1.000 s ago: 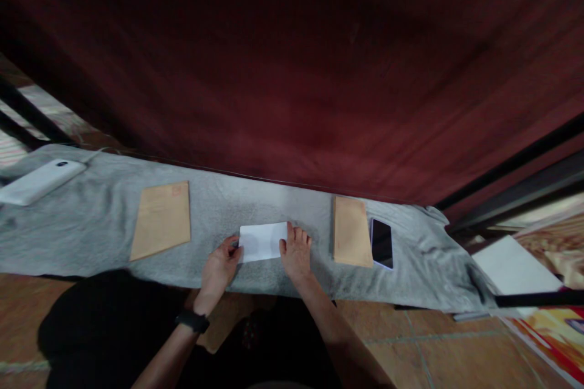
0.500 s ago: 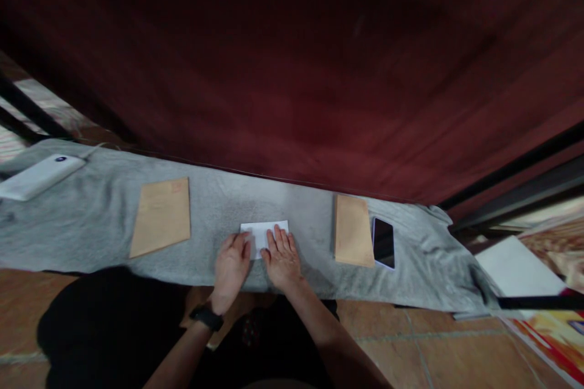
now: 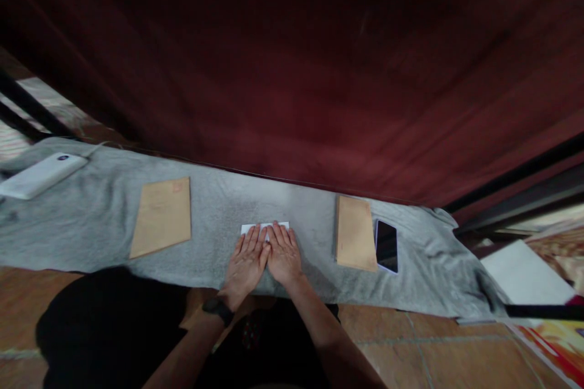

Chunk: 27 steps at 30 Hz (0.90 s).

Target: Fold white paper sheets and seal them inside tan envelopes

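A small sheet of white paper [image 3: 247, 228] lies on the grey cloth [image 3: 219, 206] in front of me, mostly covered by my hands. My left hand [image 3: 247, 258] rests flat on its left half, fingers stretched forward. Flat on the right half lies my right hand [image 3: 283, 253], its fingers also extended. The two thumbs meet near the middle of the paper. Only the paper's far edge and corners show past the fingertips.
A brown envelope [image 3: 163, 217] lies to the left, and a stack of brown envelopes [image 3: 356, 232] to the right. Beside that stack is a phone [image 3: 387, 246]. A white device [image 3: 43, 175] with a cable sits far left. A dark red curtain [image 3: 292, 103] hangs behind the cloth.
My left hand has flattened and moved right onto the paper, its fingers now straight and its thumb against the right hand. My right hand has stayed nearly in place.
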Available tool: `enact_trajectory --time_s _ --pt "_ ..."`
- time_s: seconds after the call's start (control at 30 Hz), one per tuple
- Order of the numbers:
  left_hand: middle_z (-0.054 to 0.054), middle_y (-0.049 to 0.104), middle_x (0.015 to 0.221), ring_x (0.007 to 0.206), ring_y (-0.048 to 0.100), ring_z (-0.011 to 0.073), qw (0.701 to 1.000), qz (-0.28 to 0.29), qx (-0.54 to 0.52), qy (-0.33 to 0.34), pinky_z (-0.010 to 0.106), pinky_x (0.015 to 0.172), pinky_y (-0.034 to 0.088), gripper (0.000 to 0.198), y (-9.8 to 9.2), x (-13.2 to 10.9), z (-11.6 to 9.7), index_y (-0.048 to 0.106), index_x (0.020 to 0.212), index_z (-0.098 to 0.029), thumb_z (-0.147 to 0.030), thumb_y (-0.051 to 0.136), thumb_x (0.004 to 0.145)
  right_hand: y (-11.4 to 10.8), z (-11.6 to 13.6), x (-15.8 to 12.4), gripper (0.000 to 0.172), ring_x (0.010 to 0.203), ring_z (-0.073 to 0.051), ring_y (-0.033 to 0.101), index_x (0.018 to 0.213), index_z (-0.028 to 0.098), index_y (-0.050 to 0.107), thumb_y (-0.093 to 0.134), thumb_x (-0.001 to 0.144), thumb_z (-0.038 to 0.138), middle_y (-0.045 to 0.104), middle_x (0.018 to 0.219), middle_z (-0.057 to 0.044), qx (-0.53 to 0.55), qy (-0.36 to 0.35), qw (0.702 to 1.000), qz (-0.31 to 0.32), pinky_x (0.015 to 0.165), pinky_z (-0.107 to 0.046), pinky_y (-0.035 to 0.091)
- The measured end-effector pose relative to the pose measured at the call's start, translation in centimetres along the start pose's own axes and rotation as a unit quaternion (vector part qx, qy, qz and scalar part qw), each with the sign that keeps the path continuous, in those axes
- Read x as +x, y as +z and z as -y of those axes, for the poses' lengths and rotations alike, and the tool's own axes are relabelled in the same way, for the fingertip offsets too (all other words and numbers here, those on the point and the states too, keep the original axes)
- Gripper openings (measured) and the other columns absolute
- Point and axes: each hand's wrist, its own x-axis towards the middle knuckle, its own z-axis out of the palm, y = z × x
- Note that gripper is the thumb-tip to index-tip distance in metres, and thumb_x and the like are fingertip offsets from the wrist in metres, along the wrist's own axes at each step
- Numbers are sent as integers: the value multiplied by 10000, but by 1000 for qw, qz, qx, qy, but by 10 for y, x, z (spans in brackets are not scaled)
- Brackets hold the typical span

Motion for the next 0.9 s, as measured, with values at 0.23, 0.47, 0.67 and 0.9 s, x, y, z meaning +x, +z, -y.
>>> enact_trajectory --time_s 0.23,0.47,0.67,0.9 --pt "214 353 1598 1517 276 313 999 -25 23 -39 490 1235 228 725 2 -5 7 382 1521 -17 -509 299 995 2 -14 1 597 1508 -271 306 1555 127 363 437 1038 416 333 1618 -129 -29 71 997 -21 1237 -486 213" --pt "213 335 1606 1507 296 339 994 -62 18 -89 523 1227 225 728 5 -14 15 338 1547 -30 -487 328 981 -8 -34 -9 555 1494 -294 328 1551 154 375 432 1044 372 349 1611 -152 -50 143 986 -64 1207 -541 232" --pt "178 354 1604 1513 284 311 992 -81 -8 -101 515 1238 194 667 -1 -21 17 348 1555 -77 -418 313 983 -21 -32 -14 480 1421 -323 416 1465 138 498 465 1024 324 468 1532 -197 -60 156 983 -82 1159 -545 290" --pt "183 395 1580 1504 309 314 991 -86 -7 -99 530 1227 216 644 -5 -20 14 385 1538 -85 -392 348 973 -29 0 -11 309 1070 -337 649 1169 121 664 548 937 289 712 1109 -209 -41 227 972 -43 943 -477 438"
